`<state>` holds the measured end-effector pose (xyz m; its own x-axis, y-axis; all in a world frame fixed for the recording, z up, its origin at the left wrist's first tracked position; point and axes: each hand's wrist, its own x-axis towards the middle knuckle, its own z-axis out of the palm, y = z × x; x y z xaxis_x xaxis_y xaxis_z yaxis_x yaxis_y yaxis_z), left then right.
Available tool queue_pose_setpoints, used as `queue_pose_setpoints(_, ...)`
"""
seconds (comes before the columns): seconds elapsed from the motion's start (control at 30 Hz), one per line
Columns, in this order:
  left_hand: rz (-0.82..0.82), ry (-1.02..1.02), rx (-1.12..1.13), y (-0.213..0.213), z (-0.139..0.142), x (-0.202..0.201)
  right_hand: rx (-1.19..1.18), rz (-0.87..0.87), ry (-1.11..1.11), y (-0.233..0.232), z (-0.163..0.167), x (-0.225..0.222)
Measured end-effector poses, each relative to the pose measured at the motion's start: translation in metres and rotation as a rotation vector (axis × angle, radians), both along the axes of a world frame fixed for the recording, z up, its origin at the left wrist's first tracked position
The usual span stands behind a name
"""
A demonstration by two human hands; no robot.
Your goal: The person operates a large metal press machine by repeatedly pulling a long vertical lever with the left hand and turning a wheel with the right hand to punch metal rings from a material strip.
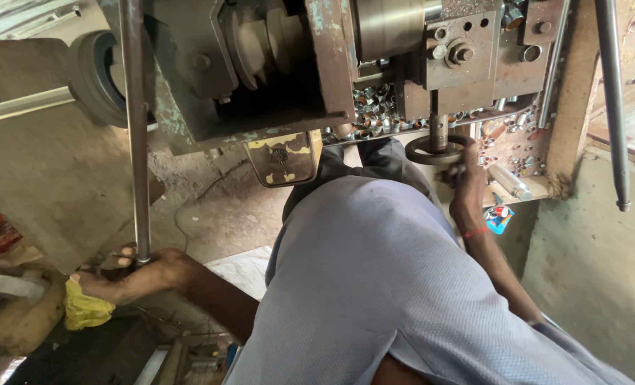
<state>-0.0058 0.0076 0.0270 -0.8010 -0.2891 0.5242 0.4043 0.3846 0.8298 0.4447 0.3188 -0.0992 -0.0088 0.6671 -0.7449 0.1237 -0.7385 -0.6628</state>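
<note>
Left hand [128,274] is gripping long steel rod's [136,135] lower end, rod rising straight away; right hand [467,189] is clasping handwheel [435,150], well apart.

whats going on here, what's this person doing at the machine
A person in a grey shirt leans over an old, worn metal machine. The left hand grips the lower end of a long steel rod, with a yellow cloth beside it. The right hand rests on a small dark handwheel. Many small metal pieces lie in the tray behind it.
</note>
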Motion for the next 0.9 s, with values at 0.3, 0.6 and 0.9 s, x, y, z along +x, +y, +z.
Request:
queue_pose_setpoints(0.3,-0.022,0.022,0.051,-0.004,-0.003,-0.002,0.082,0.008,-0.334,0.032,-0.008,-0.005)
queue_pose_setpoints(0.6,-0.028,-0.06,0.214,-0.01,-0.004,-0.003,0.032,-0.014,-0.24,0.041,0.003,-0.004)
queue_pose_setpoints(0.9,0.023,0.381,-0.709,-0.003,-0.006,0.008,0.187,0.78,-0.235,-0.005,-0.013,-0.019)
